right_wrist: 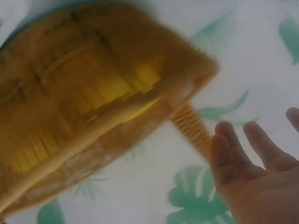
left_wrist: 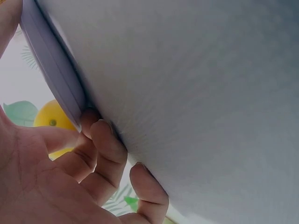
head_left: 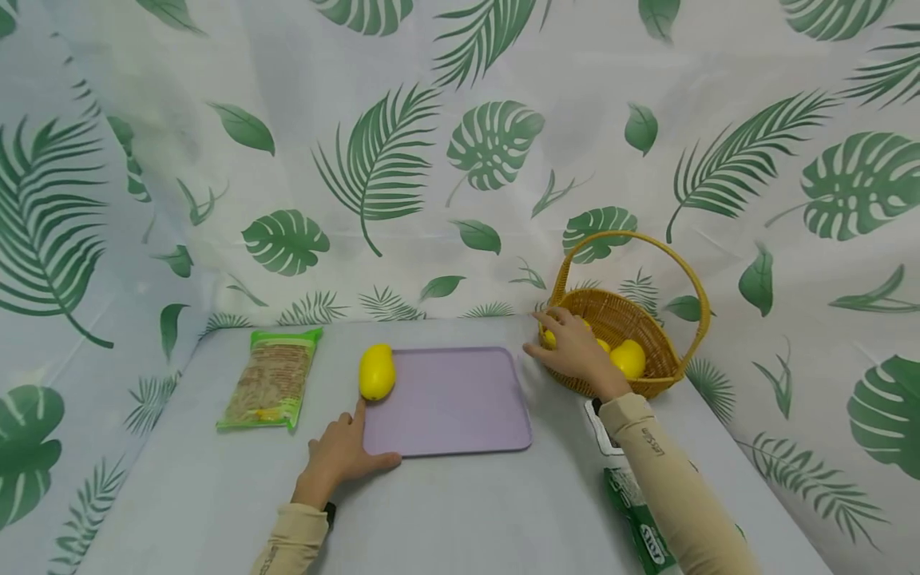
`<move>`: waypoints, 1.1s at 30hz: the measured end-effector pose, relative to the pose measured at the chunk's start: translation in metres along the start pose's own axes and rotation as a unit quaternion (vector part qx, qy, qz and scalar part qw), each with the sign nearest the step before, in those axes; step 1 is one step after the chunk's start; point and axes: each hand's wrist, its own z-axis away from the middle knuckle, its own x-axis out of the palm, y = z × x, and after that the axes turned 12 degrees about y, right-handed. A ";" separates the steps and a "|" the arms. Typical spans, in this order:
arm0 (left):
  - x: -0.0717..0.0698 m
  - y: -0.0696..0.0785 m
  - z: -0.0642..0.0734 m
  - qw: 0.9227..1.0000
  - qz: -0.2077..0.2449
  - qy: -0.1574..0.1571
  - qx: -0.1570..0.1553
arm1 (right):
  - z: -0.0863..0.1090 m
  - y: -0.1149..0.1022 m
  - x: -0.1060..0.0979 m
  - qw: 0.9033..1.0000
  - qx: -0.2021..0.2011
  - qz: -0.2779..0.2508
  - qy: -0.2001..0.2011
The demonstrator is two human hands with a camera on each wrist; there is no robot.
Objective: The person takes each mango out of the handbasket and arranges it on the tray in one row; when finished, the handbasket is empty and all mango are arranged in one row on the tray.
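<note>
A flat lilac tray (head_left: 449,403) lies on the table, with a yellow mango-shaped fruit (head_left: 377,372) at its far left corner. At the near left corner, my left hand (head_left: 341,451) touches the tray's edges with index finger and thumb spread apart. Its other fingertips (left_wrist: 107,135) rest bent against the table in the left wrist view. My right hand (head_left: 575,347) is over the left side of a wicker basket (head_left: 600,311) holding several yellow fruits (head_left: 628,359). In the right wrist view, its fingers (right_wrist: 252,154) are spread with nothing between them.
A clear and green food packet (head_left: 269,379) lies left of the tray. Under the right forearm are a green package (head_left: 636,519) and a white-edged item (head_left: 602,435), both partly hidden. The basket's tall handle (head_left: 700,295) arches upward. Leaf-patterned cloth (head_left: 402,263) hangs behind.
</note>
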 end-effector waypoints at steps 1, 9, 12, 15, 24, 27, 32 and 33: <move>0.000 -0.001 0.000 1.000 0.001 -0.001 0.000 | 0.002 0.007 -0.003 1.000 0.010 0.000 -0.002; 0.002 -0.002 0.001 1.000 0.002 -0.005 -0.002 | 0.017 0.059 -0.015 0.995 0.091 0.000 -0.034; 0.002 -0.002 0.002 1.000 0.002 -0.004 -0.003 | 0.021 0.075 -0.015 0.994 0.099 0.014 -0.043; 0.002 -0.001 0.002 1.000 -0.001 -0.002 -0.002 | 0.023 0.088 -0.014 0.993 0.103 0.027 -0.055; 0.001 -0.002 0.001 1.000 -0.001 0.001 -0.001 | 0.019 0.104 -0.014 0.986 0.100 0.054 -0.120; 0.000 -0.002 0.001 1.000 -0.001 0.000 -0.001 | 0.017 0.105 -0.015 0.985 0.096 0.057 -0.134; 0.001 -0.002 -0.001 1.000 -0.001 -0.002 -0.002 | 0.012 0.107 -0.017 0.982 0.094 0.060 -0.156; 0.002 -0.002 -0.002 1.000 -0.001 -0.002 -0.002 | 0.011 0.108 -0.017 0.980 0.094 0.062 -0.163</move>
